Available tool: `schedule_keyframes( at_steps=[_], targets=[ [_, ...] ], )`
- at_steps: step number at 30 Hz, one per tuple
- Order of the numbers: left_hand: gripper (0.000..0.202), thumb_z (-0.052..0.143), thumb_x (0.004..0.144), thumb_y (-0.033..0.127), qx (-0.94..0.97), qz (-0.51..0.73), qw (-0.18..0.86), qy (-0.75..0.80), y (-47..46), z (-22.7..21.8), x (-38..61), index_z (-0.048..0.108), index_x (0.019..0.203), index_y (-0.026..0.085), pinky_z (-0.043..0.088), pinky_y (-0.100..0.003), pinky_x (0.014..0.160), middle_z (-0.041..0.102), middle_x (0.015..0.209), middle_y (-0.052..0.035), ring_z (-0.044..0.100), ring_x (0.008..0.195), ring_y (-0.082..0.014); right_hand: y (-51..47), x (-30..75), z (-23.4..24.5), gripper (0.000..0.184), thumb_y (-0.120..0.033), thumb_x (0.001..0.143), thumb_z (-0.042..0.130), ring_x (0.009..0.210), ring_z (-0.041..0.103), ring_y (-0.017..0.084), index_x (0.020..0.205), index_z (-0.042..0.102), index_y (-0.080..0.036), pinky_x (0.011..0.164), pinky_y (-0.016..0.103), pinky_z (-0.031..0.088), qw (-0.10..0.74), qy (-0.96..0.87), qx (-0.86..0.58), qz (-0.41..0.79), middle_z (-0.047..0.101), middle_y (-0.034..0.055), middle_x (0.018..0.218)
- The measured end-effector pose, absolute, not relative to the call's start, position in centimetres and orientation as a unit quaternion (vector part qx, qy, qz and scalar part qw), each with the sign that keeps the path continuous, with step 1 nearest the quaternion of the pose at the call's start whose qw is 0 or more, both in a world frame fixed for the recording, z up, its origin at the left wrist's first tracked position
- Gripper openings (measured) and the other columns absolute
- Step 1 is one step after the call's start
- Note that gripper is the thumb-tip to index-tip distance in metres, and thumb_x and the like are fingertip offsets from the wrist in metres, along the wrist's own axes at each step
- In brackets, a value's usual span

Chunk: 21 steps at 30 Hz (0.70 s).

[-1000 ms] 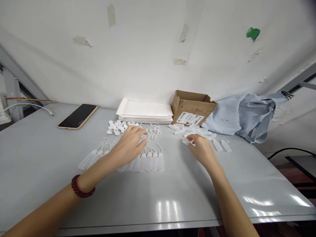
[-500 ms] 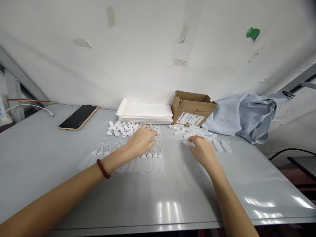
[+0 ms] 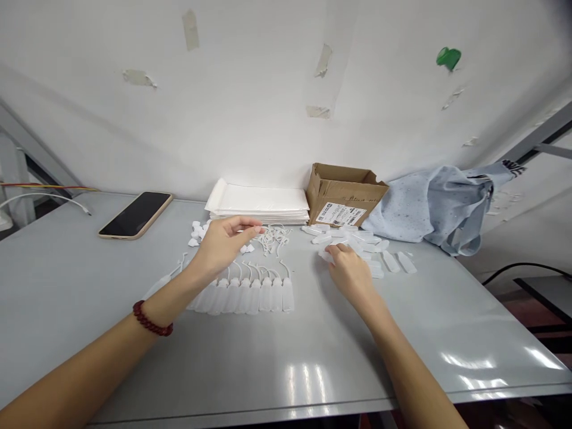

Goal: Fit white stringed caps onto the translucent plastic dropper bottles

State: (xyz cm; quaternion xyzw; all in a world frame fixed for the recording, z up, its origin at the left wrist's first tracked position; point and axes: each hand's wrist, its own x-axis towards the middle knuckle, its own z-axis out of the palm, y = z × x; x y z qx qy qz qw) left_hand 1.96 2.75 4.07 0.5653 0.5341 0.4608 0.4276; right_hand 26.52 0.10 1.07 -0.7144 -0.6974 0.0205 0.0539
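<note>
My left hand (image 3: 221,247), with a dark red bracelet on its wrist, is raised over a pile of white caps (image 3: 196,229). Its thumb and forefinger are pinched together; whatever is between them is too small to make out. A tangle of thin white tubes (image 3: 272,238) lies just right of those fingertips. Below stands a row of small translucent bottles (image 3: 254,296) lying flat side by side, thin tubes sticking out of their tops. My right hand (image 3: 351,274) has its fingers closed on a small plastic bottle (image 3: 325,256), beside a heap of loose bottles (image 3: 361,236).
A phone (image 3: 136,214) lies at the back left of the grey table (image 3: 250,369). Against the wall are a stack of white envelopes (image 3: 263,202), an open cardboard box (image 3: 344,193) and a light blue cloth (image 3: 415,205). A white cable (image 3: 58,195) runs in at left.
My left hand has moved left and lifted from the tubes, uncovering them, with thumb and forefinger pinched. The right hand has shifted slightly left, its fingers still at the bottle.
</note>
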Motion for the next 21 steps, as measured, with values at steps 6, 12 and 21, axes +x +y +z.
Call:
schedule_keyframes(
  at_steps=[6, 12, 21],
  targets=[
    [0.022, 0.074, 0.071, 0.035, 0.511, 0.490, 0.536, 0.459, 1.4, 4.3, 1.6, 0.070, 0.087, 0.019, 0.045, -0.033, 0.083, 0.072, 0.092, -0.0054, 0.062, 0.095, -0.0210, -1.0, 24.5, 0.6, 0.033, -0.014, 0.082, 0.054, 0.091, 0.063, 0.020, 0.114, 0.052, -0.017, 0.077, 0.034, 0.050, 0.322, -0.769, -0.540, 0.116, 0.066, 0.0078, 0.101],
    [0.016, 0.071, 0.074, 0.030, 0.492, 0.473, 0.602, 0.415, 0.3, 4.3, 1.9, 0.072, 0.087, 0.020, 0.045, -0.036, 0.087, 0.072, 0.091, -0.0047, 0.062, 0.096, -0.0208, -2.8, 22.0, 0.6, 0.041, -0.018, 0.085, 0.055, 0.086, 0.062, 0.017, 0.124, 0.043, -0.023, 0.076, 0.034, 0.053, 0.415, -0.770, -0.449, 0.183, 0.064, 0.0058, 0.100],
    [0.014, 0.071, 0.074, 0.028, 0.473, 0.462, 0.634, 0.402, -0.2, 4.1, 2.4, 0.073, 0.086, 0.021, 0.045, -0.034, 0.084, 0.071, 0.085, -0.0031, 0.062, 0.093, -0.0193, -3.3, 21.7, 0.8, 0.045, -0.018, 0.085, 0.057, 0.096, 0.062, 0.018, 0.128, 0.045, -0.025, 0.080, 0.034, 0.054, 0.444, -0.754, -0.423, 0.234, 0.063, 0.0064, 0.106]
  ],
)
